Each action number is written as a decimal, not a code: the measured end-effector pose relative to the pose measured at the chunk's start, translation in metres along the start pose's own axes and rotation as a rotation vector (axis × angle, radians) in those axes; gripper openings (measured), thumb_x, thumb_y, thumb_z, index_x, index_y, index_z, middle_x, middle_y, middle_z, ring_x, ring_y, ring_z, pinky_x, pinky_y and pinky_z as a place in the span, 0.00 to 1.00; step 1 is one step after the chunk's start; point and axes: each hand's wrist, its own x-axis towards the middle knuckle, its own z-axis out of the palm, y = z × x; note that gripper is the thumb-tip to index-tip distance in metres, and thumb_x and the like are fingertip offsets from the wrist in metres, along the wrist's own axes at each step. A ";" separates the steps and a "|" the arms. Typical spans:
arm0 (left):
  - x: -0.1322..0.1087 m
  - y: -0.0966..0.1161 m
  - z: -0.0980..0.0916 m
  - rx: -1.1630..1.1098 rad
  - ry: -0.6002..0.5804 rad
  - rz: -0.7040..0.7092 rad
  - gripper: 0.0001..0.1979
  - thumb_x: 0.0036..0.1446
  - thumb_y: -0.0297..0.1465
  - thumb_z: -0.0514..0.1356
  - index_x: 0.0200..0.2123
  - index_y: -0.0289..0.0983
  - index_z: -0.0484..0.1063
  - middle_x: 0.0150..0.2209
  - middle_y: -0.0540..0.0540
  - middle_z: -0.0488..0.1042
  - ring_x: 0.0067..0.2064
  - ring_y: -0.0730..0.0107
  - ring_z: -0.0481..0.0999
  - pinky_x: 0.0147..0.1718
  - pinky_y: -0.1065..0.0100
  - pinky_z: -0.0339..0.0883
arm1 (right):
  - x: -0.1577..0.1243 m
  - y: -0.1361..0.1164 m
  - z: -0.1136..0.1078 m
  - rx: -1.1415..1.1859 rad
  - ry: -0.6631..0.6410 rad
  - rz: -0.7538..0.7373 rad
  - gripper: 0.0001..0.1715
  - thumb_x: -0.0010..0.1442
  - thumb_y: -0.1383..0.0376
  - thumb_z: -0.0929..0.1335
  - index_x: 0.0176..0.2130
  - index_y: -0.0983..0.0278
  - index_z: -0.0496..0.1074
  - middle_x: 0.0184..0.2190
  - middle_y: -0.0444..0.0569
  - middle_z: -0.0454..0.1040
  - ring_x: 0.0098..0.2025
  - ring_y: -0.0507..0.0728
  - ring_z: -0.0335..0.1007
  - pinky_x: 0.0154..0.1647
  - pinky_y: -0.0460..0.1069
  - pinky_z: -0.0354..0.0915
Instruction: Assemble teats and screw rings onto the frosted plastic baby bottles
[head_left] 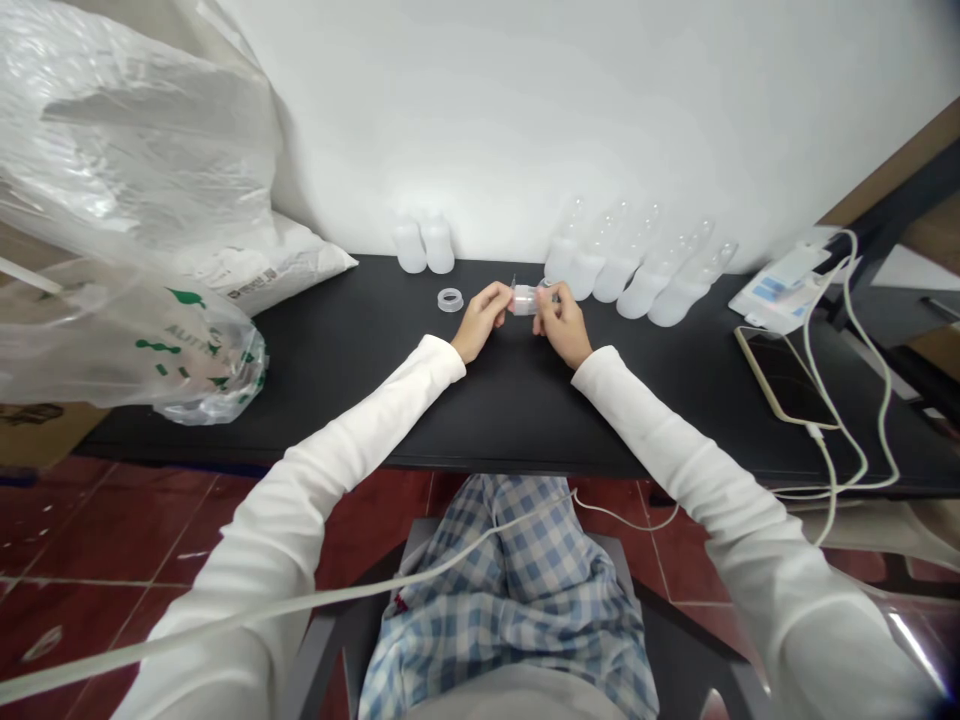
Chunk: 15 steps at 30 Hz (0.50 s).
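Note:
Over the black table, both hands meet at a small clear plastic cap (526, 299), which lies sideways between them. My left hand (484, 318) pinches its left end with fingertips. Wrapped around the other end are the fingers of my right hand (562, 325), which partly hide it. A thin dark piece sticks up near the left fingertips, too small to name. Just left of my left hand rests a translucent ring collar (450, 300). Behind, against the wall, stand two frosted white bottles (410, 247) without tops. Several frosted bottles with clear domed caps (628, 265) stand beyond my right hand.
Large plastic bags (202, 340) and a white sack (255, 265) crowd the table's left end. A phone (786, 376) with a white cable (832, 470) lies at the right, near a blue-and-white packet (784, 285). Another cable (322, 598) crosses my lap.

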 end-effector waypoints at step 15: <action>-0.009 0.007 0.006 0.320 -0.029 0.225 0.22 0.65 0.52 0.59 0.36 0.39 0.71 0.36 0.47 0.76 0.36 0.70 0.71 0.40 0.67 0.66 | -0.002 -0.012 -0.004 -0.042 0.062 0.149 0.45 0.63 0.27 0.51 0.19 0.59 0.58 0.11 0.42 0.59 0.19 0.51 0.58 0.31 0.51 0.63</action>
